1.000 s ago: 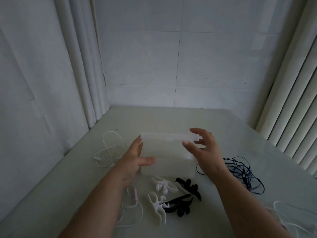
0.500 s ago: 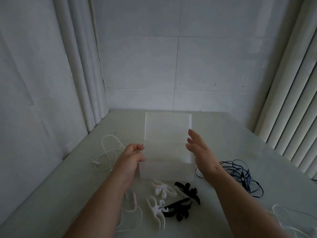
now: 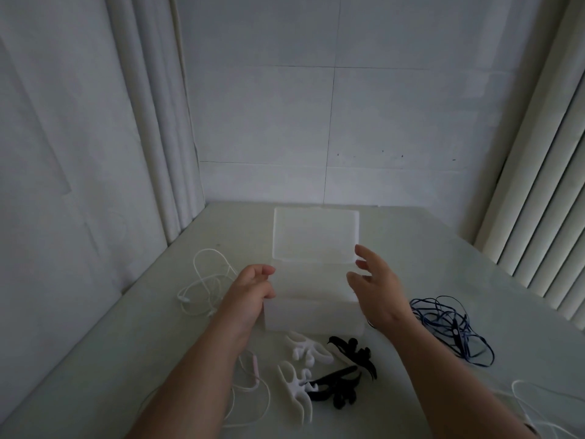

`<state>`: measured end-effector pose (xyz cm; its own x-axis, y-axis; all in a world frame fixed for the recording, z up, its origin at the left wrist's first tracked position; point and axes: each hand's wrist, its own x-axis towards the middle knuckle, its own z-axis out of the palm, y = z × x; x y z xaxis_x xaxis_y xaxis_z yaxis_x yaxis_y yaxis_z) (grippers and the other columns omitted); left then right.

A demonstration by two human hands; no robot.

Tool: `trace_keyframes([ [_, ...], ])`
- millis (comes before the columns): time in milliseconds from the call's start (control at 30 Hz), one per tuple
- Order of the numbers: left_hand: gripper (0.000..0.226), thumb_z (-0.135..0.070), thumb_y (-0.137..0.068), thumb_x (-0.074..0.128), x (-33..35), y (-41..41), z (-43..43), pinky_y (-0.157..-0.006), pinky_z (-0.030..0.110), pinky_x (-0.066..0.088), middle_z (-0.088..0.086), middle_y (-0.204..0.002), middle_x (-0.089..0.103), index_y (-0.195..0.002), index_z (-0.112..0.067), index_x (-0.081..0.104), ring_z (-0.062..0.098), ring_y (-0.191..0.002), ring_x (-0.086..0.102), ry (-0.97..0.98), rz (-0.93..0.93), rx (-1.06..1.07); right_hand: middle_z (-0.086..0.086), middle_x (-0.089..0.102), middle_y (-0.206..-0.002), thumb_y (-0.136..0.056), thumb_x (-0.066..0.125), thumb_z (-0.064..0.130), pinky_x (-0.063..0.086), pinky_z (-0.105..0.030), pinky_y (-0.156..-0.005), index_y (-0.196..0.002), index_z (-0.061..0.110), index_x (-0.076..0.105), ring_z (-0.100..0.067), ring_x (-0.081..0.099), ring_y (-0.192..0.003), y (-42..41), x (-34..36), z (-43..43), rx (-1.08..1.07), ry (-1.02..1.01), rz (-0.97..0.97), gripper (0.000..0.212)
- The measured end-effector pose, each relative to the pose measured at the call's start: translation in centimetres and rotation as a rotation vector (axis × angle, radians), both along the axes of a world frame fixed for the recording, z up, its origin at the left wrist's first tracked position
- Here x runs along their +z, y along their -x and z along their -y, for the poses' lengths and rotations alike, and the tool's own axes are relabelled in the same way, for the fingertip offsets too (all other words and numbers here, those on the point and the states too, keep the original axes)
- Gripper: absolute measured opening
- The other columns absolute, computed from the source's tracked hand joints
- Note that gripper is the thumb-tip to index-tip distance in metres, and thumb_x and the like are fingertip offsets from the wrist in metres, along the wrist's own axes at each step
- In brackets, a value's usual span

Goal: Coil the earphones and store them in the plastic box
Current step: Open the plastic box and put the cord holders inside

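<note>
Fingers (image 3: 364,253) of right hand (image 3: 380,289) spread loose; left hand (image 3: 250,289) curls against plastic box (image 3: 313,312), grip unclear; lid (image 3: 316,236) now raised open.

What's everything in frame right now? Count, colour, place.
plastic box: 1, translucent white, table centre, lid raised
white earphones: 1 tangle, left of box
pinkish earphones: 1, partly under left forearm
dark blue earphones: 1 tangle, right of box
second white earphones: 1, near-right corner, cropped
white cord winders: 2, in front of box
black cord winders: 2, in front of box
table: 1, pale
curtain: white, left
blinds: white, right
left hand: fingers curled at box's left edge, grip unclear
right hand: open, by box's right side
</note>
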<state>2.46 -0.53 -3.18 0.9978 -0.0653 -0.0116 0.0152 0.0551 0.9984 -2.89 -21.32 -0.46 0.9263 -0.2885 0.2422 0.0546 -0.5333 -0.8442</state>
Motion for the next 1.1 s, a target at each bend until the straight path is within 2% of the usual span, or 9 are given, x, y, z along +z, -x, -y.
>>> trace_keyframes([
  [200,0.039,-0.016,-0.052,0.052,0.3,0.3,0.1,-0.077,0.038,0.039,0.009,-0.101,0.066,-0.086,-0.028,0.065,0.024,-0.089,0.057,-0.036,0.006,0.012,-0.004,0.025,-0.159,-0.092,0.053,0.018,0.03,-0.038,-0.106,-0.152,0.028,0.023,-0.024,0.024,-0.144,-0.1,-0.1,0.0,0.161,-0.157,-0.144,0.068],
  [400,0.038,-0.017,-0.057,0.053,0.8,1.0,0.2,-0.081,0.035,0.042,0.004,-0.107,0.066,-0.093,-0.025,0.063,0.024,-0.099,0.06,-0.127,0.034,0.018,-0.002,0.034,-0.154,-0.091,0.061,0.025,0.033,-0.038,-0.105,-0.148,0.03,0.032,-0.021,0.03,-0.141,-0.2,-0.7,0.4,0.138,-0.19,-0.098,0.064],
  [500,0.029,-0.012,-0.074,0.055,1.1,1.3,0.0,-0.079,0.031,0.044,0.0,-0.109,0.067,-0.097,-0.029,0.062,0.019,-0.098,0.062,-0.273,0.069,0.025,0.008,0.048,-0.133,-0.09,0.062,0.024,0.043,-0.035,-0.099,-0.137,0.027,0.049,-0.014,0.045,-0.124,0.3,-0.2,0.5,0.031,-0.044,0.053,0.049],
  [600,0.031,-0.02,-0.073,0.051,1.5,1.8,-0.2,-0.076,0.04,0.053,-0.006,-0.094,0.068,-0.098,-0.036,0.062,0.018,-0.082,0.062,-0.379,0.068,0.056,0.008,0.066,-0.095,-0.086,0.063,0.017,0.046,-0.019,-0.065,-0.096,0.027,0.067,-0.008,0.059,-0.083,1.5,0.7,1.1,-0.016,0.089,0.194,0.015],
  [667,0.037,-0.027,-0.064,0.046,1.9,2.2,-0.1,-0.074,0.047,0.057,-0.007,-0.084,0.065,-0.096,-0.038,0.062,0.022,-0.077,0.063,-0.399,0.054,0.07,0.005,0.067,-0.07,-0.083,0.063,0.014,0.049,-0.021,-0.053,-0.076,0.027,0.067,-0.007,0.059,-0.061,2.7,1.3,1.2,0.068,0.127,0.12,0.015],
  [733,0.039,-0.028,-0.062,0.046,2.1,2.3,-0.1,-0.074,0.05,0.057,-0.006,-0.083,0.065,-0.095,-0.038,0.063,0.023,-0.077,0.063,-0.391,0.044,0.06,0.008,0.067,-0.064,-0.08,0.065,0.018,0.053,-0.025,-0.056,-0.069,0.029,0.067,-0.003,0.059,-0.055,3.6,1.9,1.0,0.161,0.274,-0.01,0.015],
  [933,0.026,-0.015,-0.081,0.056,2.5,2.5,-0.7,-0.071,0.053,0.059,0.014,-0.1,0.067,-0.093,-0.034,0.068,0.035,-0.091,0.068,-0.258,-0.008,-0.015,0.017,0.069,-0.08,-0.077,0.07,0.046,0.056,-0.025,-0.073,-0.087,0.032,0.07,0.001,0.062,-0.074,5.1,3.2,-0.1,0.297,0.749,-0.301,0.017],
  [1033,0.029,-0.005,-0.087,0.055,2.6,2.3,-1.1,-0.073,0.047,0.058,0.014,-0.101,0.068,-0.104,-0.026,0.066,0.031,-0.084,0.066,-0.167,-0.072,-0.082,0.019,0.061,-0.093,-0.072,0.071,0.052,0.051,-0.028,-0.082,-0.108,0.04,0.062,-0.007,0.059,-0.091,4.9,2.6,-0.4,0.323,0.837,-0.447,0.039],
  [1100,0.032,-0.006,-0.089,0.058,2.6,2.1,-1.5,-0.076,0.045,0.056,0.01,-0.1,0.068,-0.112,-0.028,0.064,0.029,-0.084,0.066,-0.1,-0.109,-0.142,0.016,0.059,-0.095,-0.069,0.073,0.05,0.052,-0.03,-0.083,-0.108,0.04,0.062,-0.01,0.06,-0.092,4.7,2.1,-0.1,0.309,0.82,-0.471,0.041],
])
